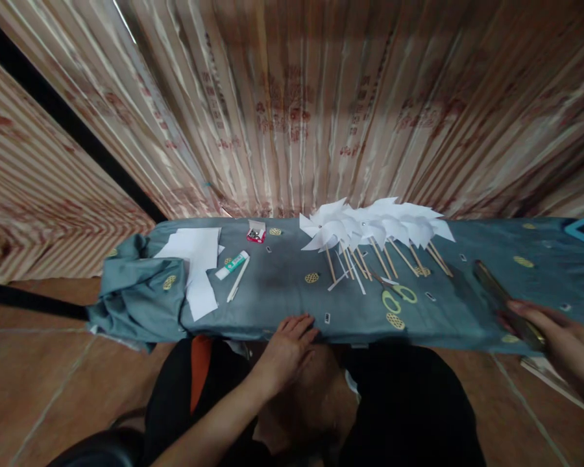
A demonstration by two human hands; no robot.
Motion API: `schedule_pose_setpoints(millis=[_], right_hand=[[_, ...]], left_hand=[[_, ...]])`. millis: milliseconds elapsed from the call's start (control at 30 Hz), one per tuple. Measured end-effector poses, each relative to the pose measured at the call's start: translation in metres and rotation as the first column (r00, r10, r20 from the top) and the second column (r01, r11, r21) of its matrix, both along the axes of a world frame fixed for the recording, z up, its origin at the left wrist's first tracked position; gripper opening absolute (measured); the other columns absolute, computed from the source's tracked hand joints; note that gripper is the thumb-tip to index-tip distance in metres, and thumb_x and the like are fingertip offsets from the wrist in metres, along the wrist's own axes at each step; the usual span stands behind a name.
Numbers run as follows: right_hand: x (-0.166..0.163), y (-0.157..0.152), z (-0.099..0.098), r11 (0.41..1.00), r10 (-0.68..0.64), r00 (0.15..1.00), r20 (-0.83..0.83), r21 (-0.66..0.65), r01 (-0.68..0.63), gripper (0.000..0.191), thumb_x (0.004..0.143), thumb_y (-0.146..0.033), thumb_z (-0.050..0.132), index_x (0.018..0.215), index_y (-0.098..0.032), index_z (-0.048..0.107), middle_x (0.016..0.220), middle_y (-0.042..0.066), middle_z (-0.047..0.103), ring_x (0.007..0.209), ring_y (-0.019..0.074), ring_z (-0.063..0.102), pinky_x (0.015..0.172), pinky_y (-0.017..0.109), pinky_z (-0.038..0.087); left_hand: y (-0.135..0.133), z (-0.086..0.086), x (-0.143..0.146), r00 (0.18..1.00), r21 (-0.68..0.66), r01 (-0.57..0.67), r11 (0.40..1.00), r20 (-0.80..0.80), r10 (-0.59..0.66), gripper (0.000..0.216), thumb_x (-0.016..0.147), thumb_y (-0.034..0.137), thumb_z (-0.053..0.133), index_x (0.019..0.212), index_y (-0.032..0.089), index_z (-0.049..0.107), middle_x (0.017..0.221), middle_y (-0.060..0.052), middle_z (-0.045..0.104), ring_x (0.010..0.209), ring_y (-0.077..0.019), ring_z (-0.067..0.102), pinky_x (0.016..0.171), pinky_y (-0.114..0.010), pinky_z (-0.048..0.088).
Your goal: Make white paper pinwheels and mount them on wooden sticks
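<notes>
My left hand [290, 347] rests at the table's front edge, its fingers lying flat and holding nothing. At the right end, my right hand [547, 327] is closed around a long dark-brown bar-shaped object [499, 292]. That object is held at a slant over the cloth, and blur hides its exact kind. Nearer the middle, several white paper pinwheels [370, 224] on wooden sticks lie overlapping in a row. Green-handled scissors [396, 293] lie just below their sticks, beside thin white paper strips [357, 272].
A blue-grey cloth [282, 305] covers the narrow table, bunched at the left. White paper sheets [199, 250], a green-and-white glue tube [232, 264], white sticks [238, 279] and a small red box of metal bits [256, 232] lie there. A curtain [292, 117] hangs behind.
</notes>
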State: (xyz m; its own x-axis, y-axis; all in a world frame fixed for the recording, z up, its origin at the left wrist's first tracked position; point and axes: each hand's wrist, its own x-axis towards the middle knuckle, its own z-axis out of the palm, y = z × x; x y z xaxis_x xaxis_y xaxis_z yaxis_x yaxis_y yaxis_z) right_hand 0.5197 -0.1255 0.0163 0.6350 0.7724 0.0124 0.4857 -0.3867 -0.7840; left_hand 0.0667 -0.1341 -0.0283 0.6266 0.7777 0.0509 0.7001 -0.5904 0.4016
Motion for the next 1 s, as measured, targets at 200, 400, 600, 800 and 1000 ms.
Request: schedule_pose_setpoints(millis=[200,400,600,800,1000], right_hand=[[-0.118,-0.017,0.021,0.977,0.212,0.816,-0.538,0.111,-0.180,0.046,0.057,-0.046,0.078,0.098,-0.027,0.069,0.097,0.015,0.074,0.096,0.0341,0.070,0.099,0.051,0.047],[-0.252,-0.005,0.008,0.843,0.537,0.680,-0.500,0.274,-0.464,0.062,0.058,-0.049,0.078,0.112,-0.021,0.062,0.106,0.011,0.072,0.102,0.0291,0.068,0.094,0.046,0.050],[-0.322,0.013,-0.012,0.746,0.658,0.703,-0.270,0.366,-0.557,0.057,0.069,-0.040,0.072,0.120,-0.020,0.056,0.117,0.012,0.067,0.110,0.0272,0.064,0.100,0.046,0.047],[-0.345,0.019,-0.010,0.742,0.627,0.779,-0.027,0.326,-0.586,0.060,0.076,-0.040,0.067,0.129,-0.018,0.049,0.129,0.016,0.061,0.119,0.0293,0.058,0.101,0.048,0.045],[-0.356,0.034,-0.016,0.766,0.553,0.828,0.099,0.331,-0.551,0.066,0.075,-0.041,0.066,0.131,-0.013,0.047,0.133,0.019,0.056,0.125,0.0311,0.052,0.105,0.050,0.041]], left_hand=[[-0.017,0.028,0.003,0.883,-0.323,-0.089,0.942,0.413,0.225,0.026,0.089,0.022,0.051,0.109,0.018,0.068,0.108,-0.010,0.071,0.104,-0.0231,0.064,0.095,-0.039,0.049],[-0.022,0.036,0.018,0.245,-0.790,0.139,0.597,0.611,0.752,0.054,0.084,0.046,0.061,0.129,0.018,0.056,0.133,-0.015,0.059,0.118,-0.0263,0.060,0.102,-0.044,0.044],[-0.018,0.048,0.016,-0.006,-0.798,0.214,0.563,0.575,0.818,0.055,0.084,0.042,0.062,0.134,0.023,0.048,0.143,-0.010,0.050,0.129,-0.0252,0.050,0.100,-0.037,0.047],[-0.001,0.048,0.012,-0.123,-0.735,0.298,0.609,0.603,0.788,0.049,0.088,0.047,0.053,0.128,0.019,0.052,0.133,-0.010,0.059,0.126,-0.0244,0.052,0.100,-0.036,0.047],[0.035,0.041,0.018,-0.333,-0.742,0.325,0.587,0.491,0.805,0.046,0.084,0.051,0.058,0.111,0.015,0.065,0.113,-0.009,0.070,0.120,-0.0233,0.057,0.105,-0.033,0.041]])
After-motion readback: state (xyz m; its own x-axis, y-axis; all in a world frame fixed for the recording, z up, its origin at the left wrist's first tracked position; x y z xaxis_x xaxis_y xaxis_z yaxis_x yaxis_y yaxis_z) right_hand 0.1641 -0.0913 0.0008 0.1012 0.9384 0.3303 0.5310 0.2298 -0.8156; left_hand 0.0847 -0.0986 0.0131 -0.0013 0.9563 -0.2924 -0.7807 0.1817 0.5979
